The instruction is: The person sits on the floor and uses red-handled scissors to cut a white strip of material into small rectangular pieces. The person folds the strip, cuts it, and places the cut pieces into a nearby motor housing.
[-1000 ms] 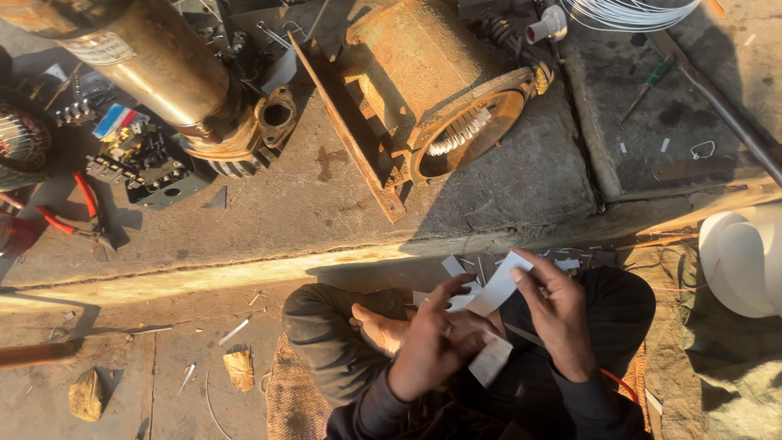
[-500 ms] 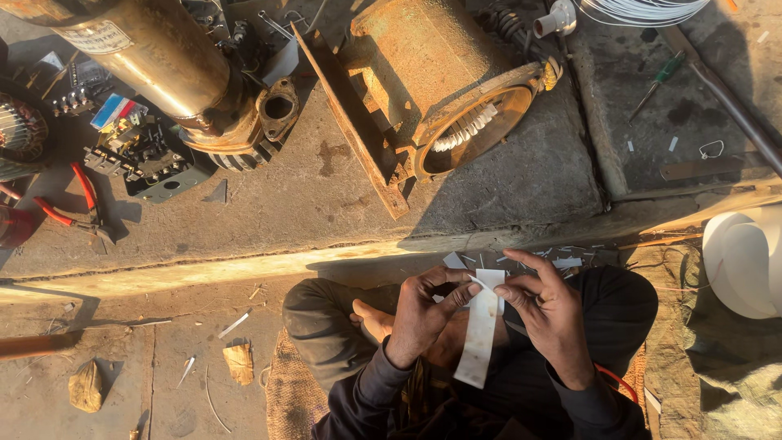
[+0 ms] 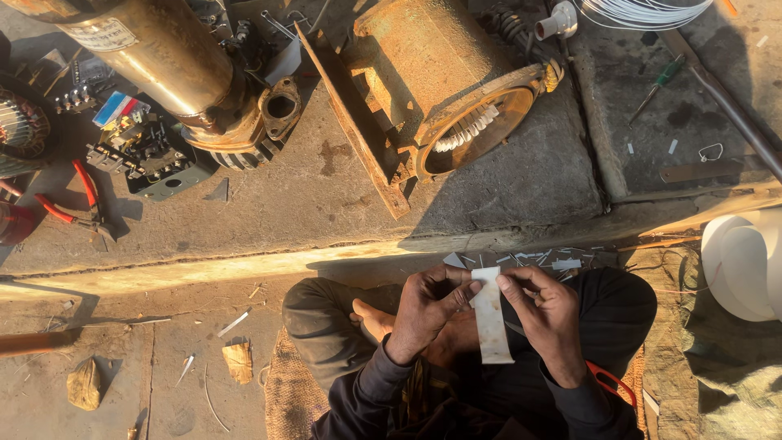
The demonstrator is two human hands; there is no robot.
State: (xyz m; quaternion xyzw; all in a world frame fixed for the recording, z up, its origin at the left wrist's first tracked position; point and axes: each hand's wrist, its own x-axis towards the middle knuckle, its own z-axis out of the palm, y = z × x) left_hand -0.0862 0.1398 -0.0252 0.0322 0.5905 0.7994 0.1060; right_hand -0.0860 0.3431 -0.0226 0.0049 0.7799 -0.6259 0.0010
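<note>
White paper strip (image 3: 491, 326) was held upright over lap, pinched at top edge by left hand (image 3: 425, 308) and right hand (image 3: 551, 314); rusty motor housing (image 3: 444, 81) was lying on concrete ahead.

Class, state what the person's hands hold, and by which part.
Both hands, left hand and right hand, pinch a white paper strip at its upper end.

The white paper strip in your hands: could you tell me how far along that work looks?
Done: small cut white slips lie along the ledge by the knees. In hand: the left hand and right hand pinch the top of the white paper strip, which hangs uncut. Left: the open rusty motor housing shows pale windings, with no slips visibly fitted.
</note>
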